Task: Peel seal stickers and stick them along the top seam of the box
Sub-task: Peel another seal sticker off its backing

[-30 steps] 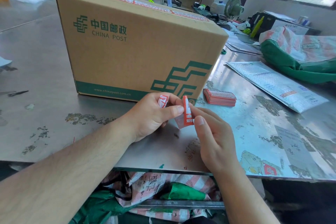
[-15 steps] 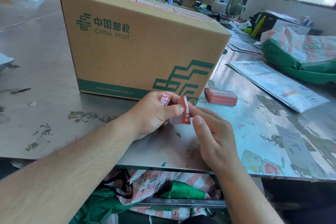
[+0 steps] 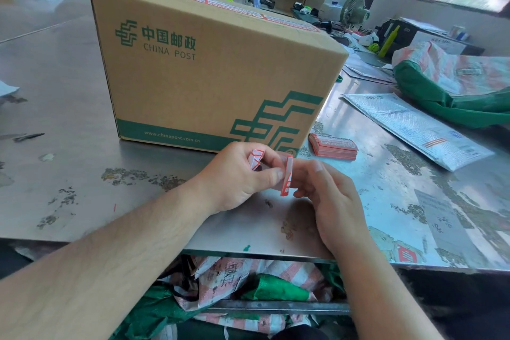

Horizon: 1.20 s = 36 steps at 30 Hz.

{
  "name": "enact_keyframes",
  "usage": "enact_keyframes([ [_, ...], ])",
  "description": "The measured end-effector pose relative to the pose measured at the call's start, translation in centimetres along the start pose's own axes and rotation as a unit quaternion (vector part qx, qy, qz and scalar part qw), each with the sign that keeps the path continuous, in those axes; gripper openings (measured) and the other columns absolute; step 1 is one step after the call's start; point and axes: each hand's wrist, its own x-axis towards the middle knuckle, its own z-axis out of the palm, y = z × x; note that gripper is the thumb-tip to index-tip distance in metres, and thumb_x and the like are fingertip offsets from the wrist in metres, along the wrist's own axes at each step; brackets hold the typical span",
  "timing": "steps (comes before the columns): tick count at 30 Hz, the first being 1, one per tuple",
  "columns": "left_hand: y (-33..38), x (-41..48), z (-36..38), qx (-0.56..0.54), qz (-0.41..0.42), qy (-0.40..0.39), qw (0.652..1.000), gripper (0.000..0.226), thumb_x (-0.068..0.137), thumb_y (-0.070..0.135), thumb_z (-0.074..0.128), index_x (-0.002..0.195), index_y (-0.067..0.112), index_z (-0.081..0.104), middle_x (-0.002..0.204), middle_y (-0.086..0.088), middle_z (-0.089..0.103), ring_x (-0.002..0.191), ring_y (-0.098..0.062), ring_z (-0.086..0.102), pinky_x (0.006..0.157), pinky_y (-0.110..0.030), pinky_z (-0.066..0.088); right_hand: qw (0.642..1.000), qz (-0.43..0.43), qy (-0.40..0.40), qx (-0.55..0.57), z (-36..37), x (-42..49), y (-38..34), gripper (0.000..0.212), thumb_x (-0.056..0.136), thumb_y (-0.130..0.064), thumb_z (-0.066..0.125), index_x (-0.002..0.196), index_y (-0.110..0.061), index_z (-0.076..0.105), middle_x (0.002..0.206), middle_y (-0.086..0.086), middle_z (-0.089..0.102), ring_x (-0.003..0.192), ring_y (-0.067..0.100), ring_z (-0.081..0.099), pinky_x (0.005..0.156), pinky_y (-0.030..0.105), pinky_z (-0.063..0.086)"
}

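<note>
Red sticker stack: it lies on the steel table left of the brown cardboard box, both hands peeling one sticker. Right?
No: head view shows the red sticker stack right of the brown cardboard box; left hand and right hand do peel one sticker.

One cardboard box, far centre. Two hands, near: left hand, right hand. One sticker between them. One stack of stickers, right of the box. One mailer, one sack, one fan, far right.

Red-white sticker held edge-on before brown box; sticker stack beside it.
</note>
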Motion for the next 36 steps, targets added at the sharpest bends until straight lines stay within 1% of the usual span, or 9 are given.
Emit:
enact_keyframes([
  [4, -0.14, 0.09, 0.13, 0.044, 0.003, 0.002, 0.999, 0.011, 0.076, 0.017, 0.075, 0.076, 0.008, 0.069, 0.100, -0.023, 0.071, 0.099, -0.036, 0.066, 0.094, -0.043, 0.049, 0.999, 0.022, 0.020, 0.022, -0.02, 0.20, 0.22, 0.042, 0.089, -0.052, 0.051, 0.093, -0.021, 0.079, 0.090, 0.009, 0.078, 0.084, 0.023, 0.072, 0.076, 0.036, 0.049],
  [8, -0.17, 0.11, 0.06, 0.047, -0.007, -0.018, 0.999, 0.010, 0.083, 0.001, 0.074, 0.076, 0.005, 0.068, 0.080, 0.010, 0.075, 0.078, -0.003, 0.067, 0.078, -0.019, 0.049, 0.999, 0.033, 0.023, 0.004, -0.04, 0.25, 0.32, 0.038, 0.090, -0.049, 0.056, 0.084, -0.017, 0.077, 0.086, 0.010, 0.077, 0.081, 0.019, 0.071, 0.074, 0.032, 0.051],
  [12, -0.18, 0.15, 0.14, 0.050, 0.004, -0.017, 0.999, 0.012, 0.082, 0.013, 0.076, 0.076, 0.005, 0.069, 0.095, -0.010, 0.075, 0.091, -0.027, 0.070, 0.091, -0.043, 0.054, 0.999, 0.036, 0.028, -0.005, 0.03, 0.23, 0.08, 0.036, 0.081, -0.056, 0.061, 0.075, -0.023, 0.074, 0.079, 0.007, 0.075, 0.076, 0.014, 0.068, 0.072, 0.028, 0.052],
  [16, 0.08, -0.13, 0.29, 0.055, -0.005, -0.030, 0.998, 0.015, 0.083, 0.009, 0.076, 0.072, 0.011, 0.068, 0.076, 0.013, 0.071, 0.073, -0.002, 0.064, 0.073, -0.016, 0.047, 0.998, 0.030, 0.040, -0.027, 0.05, 0.17, -0.02, 0.030, 0.084, -0.045, 0.067, 0.068, -0.020, 0.068, 0.069, -0.002, 0.072, 0.068, 0.009, 0.064, 0.070, 0.025, 0.051],
  [18, -0.03, -0.06, 0.27, 0.072, -0.004, -0.025, 0.997, 0.017, 0.083, 0.012, 0.077, 0.070, 0.015, 0.067, 0.065, 0.010, 0.063, 0.062, -0.004, 0.054, 0.065, -0.015, 0.042, 0.998, 0.030, 0.047, -0.029, 0.08, 0.13, -0.12, 0.028, 0.083, -0.040, 0.067, 0.068, -0.017, 0.065, 0.066, -0.004, 0.070, 0.066, 0.009, 0.063, 0.068, 0.023, 0.050],
  [24, -0.02, 0.01, 0.24, 0.079, 0.006, -0.022, 0.997, 0.023, 0.073, 0.037, 0.074, 0.076, 0.014, 0.069, 0.093, -0.024, 0.070, 0.084, -0.039, 0.064, 0.082, -0.050, 0.052, 0.998, 0.022, 0.052, -0.014, 0.20, 0.11, -0.08, 0.024, 0.087, -0.032, 0.061, 0.071, -0.015, 0.066, 0.067, -0.002, 0.071, 0.065, 0.006, 0.064, 0.066, 0.024, 0.051],
  [29, 0.10, -0.06, 0.17, 0.082, 0.005, -0.017, 0.996, 0.014, 0.076, 0.026, 0.072, 0.074, 0.012, 0.069, 0.086, -0.020, 0.069, 0.076, -0.018, 0.061, 0.077, -0.036, 0.050, 0.998, 0.028, 0.056, -0.027, 0.15, 0.18, 0.07, 0.026, 0.087, -0.034, 0.060, 0.072, -0.016, 0.070, 0.071, 0.003, 0.074, 0.069, 0.009, 0.066, 0.069, 0.028, 0.052],
  [34, 0.17, -0.07, 0.16, 0.079, 0.005, -0.019, 0.997, 0.007, 0.077, 0.021, 0.069, 0.072, 0.016, 0.068, 0.093, -0.019, 0.071, 0.086, -0.036, 0.065, 0.079, -0.041, 0.052, 0.997, 0.022, 0.063, -0.047, 0.18, 0.09, 0.05, 0.030, 0.088, -0.032, 0.060, 0.075, -0.008, 0.071, 0.071, 0.003, 0.074, 0.068, 0.007, 0.065, 0.067, 0.023, 0.052],
  [36, 0.12, -0.07, 0.03, 0.080, 0.011, -0.022, 0.996, 0.010, 0.080, 0.014, 0.072, 0.072, 0.015, 0.068, 0.080, -0.007, 0.072, 0.075, -0.026, 0.063, 0.072, -0.028, 0.049, 0.996, 0.021, 0.073, -0.049, 0.13, 0.12, 0.08, 0.026, 0.092, -0.024, 0.062, 0.071, -0.011, 0.071, 0.069, 0.001, 0.074, 0.066, 0.006, 0.064, 0.066, 0.023, 0.052],
])
